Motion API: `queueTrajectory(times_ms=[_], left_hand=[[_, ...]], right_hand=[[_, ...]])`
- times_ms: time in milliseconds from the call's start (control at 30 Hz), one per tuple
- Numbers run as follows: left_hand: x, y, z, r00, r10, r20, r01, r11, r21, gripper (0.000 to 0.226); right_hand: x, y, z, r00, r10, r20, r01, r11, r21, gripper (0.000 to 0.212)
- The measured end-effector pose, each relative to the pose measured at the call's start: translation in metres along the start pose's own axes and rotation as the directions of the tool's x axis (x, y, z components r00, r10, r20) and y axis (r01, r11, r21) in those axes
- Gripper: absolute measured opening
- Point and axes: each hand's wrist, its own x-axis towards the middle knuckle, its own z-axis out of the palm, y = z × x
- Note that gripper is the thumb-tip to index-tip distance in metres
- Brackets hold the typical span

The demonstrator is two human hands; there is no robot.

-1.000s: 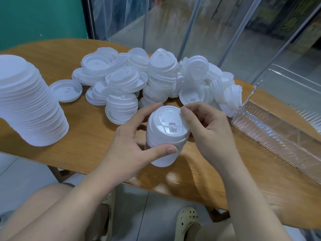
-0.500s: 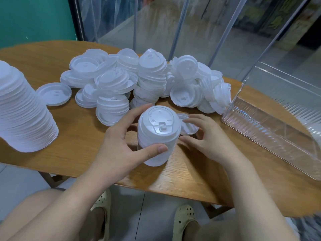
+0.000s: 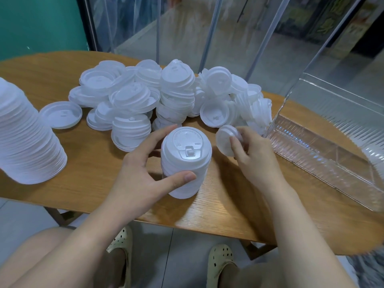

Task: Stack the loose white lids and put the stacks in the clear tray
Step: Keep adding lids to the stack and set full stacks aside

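My left hand (image 3: 143, 169) grips a short stack of white lids (image 3: 185, 161) standing near the table's front edge, thumb in front and fingers behind. Just right of it, my right hand (image 3: 253, 159) pinches a single white lid (image 3: 225, 140), tilted on edge above the table. A heap of loose white lids (image 3: 166, 98) spreads across the table behind both hands. The clear tray (image 3: 324, 161) lies at the right, its near end close to my right hand.
A tall leaning stack of white lids (image 3: 27, 140) stands at the left edge of the wooden table (image 3: 87, 183). One lid (image 3: 61, 115) lies upside down beside it. Glass panels rise behind the table. My knees and sandals show below the table edge.
My right hand left the top of the held stack, reached to the table beside it and lifted one loose lid. The left hand kept its grip on the stack.
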Motion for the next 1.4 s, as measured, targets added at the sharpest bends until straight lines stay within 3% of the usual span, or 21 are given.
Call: queueTrajectory(times_ms=[100,333,633,800,967,1100,1233,1400], left_hand=[[0.0,0.0,0.0,1.0,0.0,-0.004,0.0,1.0,-0.004,0.085],[0.0,0.0,0.0,1.0,-0.014,0.0,0.014,1.0,-0.009,0.085],[-0.001,0.002,-0.001,1.0,-0.027,0.005,0.027,0.999,-0.023,0.085],[-0.001,0.002,-0.002,1.0,-0.027,0.011,0.027,0.999,-0.023,0.086],[0.0,0.004,-0.002,1.0,-0.018,0.013,0.019,1.0,-0.013,0.085],[0.0,0.005,-0.001,1.0,-0.006,0.008,0.006,1.0,-0.023,0.083],[-0.001,0.006,0.0,1.0,-0.009,0.008,0.009,0.999,-0.033,0.084],[0.0,0.009,-0.001,1.0,0.003,0.013,-0.003,0.999,-0.047,0.078]], right_hand=[[0.002,0.002,-0.001,0.998,0.057,0.0,-0.057,0.998,0.027,0.031],[0.003,0.006,-0.003,0.987,0.146,0.071,-0.145,0.989,-0.014,0.05],[0.002,0.003,0.0,0.941,0.251,0.226,-0.217,0.962,-0.164,0.093],[0.004,0.003,0.002,0.959,0.216,0.184,-0.185,0.967,-0.175,0.085],[0.003,-0.024,-0.014,0.989,0.15,0.0,-0.146,0.957,0.249,0.045],[-0.005,-0.057,-0.023,0.997,0.068,-0.047,-0.034,0.857,0.515,0.061],[-0.013,-0.077,-0.02,0.998,-0.059,0.029,0.033,0.829,0.559,0.055],[-0.014,-0.083,-0.011,0.957,-0.165,0.238,0.047,0.9,0.433,0.061]])
